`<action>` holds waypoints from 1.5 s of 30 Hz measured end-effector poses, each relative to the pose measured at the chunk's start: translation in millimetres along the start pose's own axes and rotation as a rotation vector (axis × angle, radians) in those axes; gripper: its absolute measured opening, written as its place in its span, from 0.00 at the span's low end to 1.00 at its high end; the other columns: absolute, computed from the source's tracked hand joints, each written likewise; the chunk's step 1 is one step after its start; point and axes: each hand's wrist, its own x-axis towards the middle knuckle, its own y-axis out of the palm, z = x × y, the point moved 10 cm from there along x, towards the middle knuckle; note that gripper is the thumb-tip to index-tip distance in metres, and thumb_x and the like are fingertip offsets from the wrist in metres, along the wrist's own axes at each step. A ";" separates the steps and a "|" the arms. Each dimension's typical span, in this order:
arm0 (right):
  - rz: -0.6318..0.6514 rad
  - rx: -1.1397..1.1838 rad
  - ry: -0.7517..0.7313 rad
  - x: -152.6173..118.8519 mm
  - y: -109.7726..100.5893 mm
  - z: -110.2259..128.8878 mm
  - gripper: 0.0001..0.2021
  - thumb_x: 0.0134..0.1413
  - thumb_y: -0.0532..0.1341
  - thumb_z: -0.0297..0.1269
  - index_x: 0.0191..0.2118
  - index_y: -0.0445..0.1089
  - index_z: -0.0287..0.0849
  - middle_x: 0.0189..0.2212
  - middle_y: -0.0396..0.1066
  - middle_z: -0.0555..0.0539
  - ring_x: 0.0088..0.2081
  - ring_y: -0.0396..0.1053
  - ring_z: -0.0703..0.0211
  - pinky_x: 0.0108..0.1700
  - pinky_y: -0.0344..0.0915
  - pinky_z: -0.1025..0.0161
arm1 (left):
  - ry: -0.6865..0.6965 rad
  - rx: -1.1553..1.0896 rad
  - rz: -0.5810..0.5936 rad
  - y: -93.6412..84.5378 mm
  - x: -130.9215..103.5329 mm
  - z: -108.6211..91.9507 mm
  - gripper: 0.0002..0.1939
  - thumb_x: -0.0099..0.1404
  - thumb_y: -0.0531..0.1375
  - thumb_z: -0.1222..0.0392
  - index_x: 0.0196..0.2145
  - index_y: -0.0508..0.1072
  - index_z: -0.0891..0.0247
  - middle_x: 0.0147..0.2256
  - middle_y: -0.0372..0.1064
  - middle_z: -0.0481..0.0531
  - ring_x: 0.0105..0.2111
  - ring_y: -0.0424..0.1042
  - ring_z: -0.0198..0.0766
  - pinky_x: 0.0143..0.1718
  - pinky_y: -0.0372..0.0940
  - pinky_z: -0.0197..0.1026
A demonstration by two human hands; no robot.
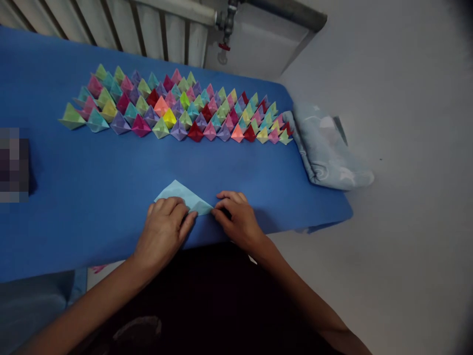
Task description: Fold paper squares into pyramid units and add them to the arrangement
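Head view: near on the blue table [111, 187], the left hand [162, 229] bends over the light-blue paper [176, 190], its grip unclear; the right hand [240, 219] pinches the right corner; best steady it, align edges, then crease

Overall light: we see a dim, soft scene, its source out of view.
Wall [402, 123]: we get flat grey, sinking to black in the right-hand corners.
Blue surface [111, 197]: matt to our eyes, with a faint, blurry shadow beside the right hand [236, 217].
Paper boats [142, 125]: we read their colours clearly, though creases in the far rows look soft.
Dark clothing [221, 296]: we lose nearly all detail in near-black.
Radiator [148, 29]: we notice its ribs slanting, as through a wide lens.
Pixelated patch [13, 165]: we meet coarse blocks at the left edge.
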 end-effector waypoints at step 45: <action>-0.019 0.025 0.011 7.6 3.5 -5.5 0.07 0.54 0.63 0.27 0.28 0.67 0.44 0.40 0.72 0.45 0.51 0.68 0.53 0.54 0.60 0.52 | -0.090 0.133 -0.037 -1.7 -11.0 26.9 0.12 0.69 0.58 0.53 0.32 0.73 0.62 0.38 0.73 0.58 0.35 0.67 0.47 0.35 0.58 0.47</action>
